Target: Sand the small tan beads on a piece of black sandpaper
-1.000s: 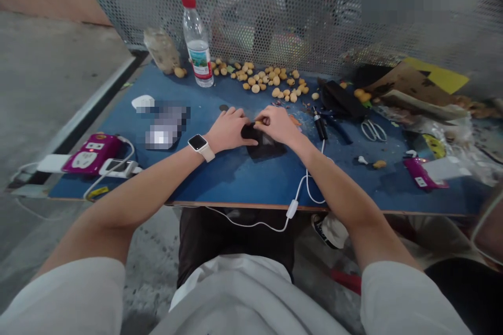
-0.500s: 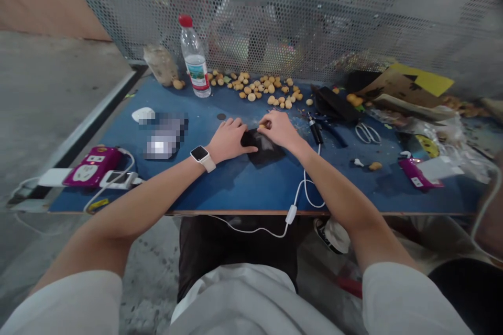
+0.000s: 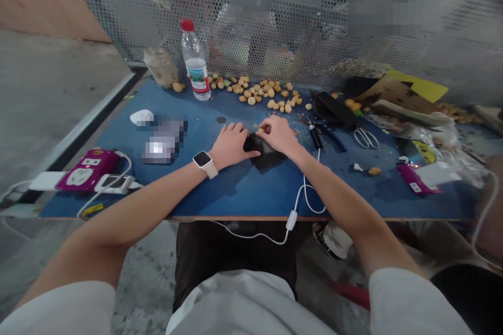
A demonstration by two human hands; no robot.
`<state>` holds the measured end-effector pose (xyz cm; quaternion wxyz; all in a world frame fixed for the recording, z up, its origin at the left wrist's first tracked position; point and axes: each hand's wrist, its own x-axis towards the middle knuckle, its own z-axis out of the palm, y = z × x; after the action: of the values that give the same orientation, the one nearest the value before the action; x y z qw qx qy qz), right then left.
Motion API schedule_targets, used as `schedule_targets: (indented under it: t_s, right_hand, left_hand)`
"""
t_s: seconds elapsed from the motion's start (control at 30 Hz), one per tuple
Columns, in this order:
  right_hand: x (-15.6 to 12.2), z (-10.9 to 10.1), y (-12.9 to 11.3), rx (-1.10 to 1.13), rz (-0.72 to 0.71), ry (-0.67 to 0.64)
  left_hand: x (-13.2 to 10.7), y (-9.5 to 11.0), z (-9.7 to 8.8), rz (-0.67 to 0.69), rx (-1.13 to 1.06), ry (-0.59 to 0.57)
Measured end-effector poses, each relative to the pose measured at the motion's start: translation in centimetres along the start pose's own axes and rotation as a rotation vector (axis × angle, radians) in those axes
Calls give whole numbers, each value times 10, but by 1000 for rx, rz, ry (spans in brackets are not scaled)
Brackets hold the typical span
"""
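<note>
My left hand lies on the blue table with its thumb stretched onto a black pad. Its fingers are apart from my right hand, which sits just above the pad. A small tan nut shows between my right thumb and fingers, and the fingers hide most of it. Several loose tan nuts lie in a spread at the back of the table. A white smartwatch is on my left wrist.
A plastic water bottle with a red cap stands at the back, before a perforated metal screen. Scissors and blue-handled pliers lie to the right. A magenta power strip sits front left, and a white cable runs under my right forearm.
The view has levelled a little. My hands have shifted slightly over the black pad, and my right hand now sits lower with the tan nut still in its fingers.
</note>
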<state>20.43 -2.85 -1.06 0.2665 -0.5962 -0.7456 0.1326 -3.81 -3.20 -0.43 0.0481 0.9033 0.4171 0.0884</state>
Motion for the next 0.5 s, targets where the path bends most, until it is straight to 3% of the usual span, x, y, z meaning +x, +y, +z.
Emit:
schedule_targets:
  t_s: [0.13, 0.3, 0.5]
  right_hand:
    - [-1, 5, -3, 25, -65, -30]
    - [2, 0, 3, 14, -8, 20]
    - [-4, 3, -5, 37, -90, -30]
  left_hand:
    - [-1, 0, 1, 12, 2, 11]
    - [-1, 0, 2, -5, -3, 17]
    - [-1, -1, 1, 6, 1, 16]
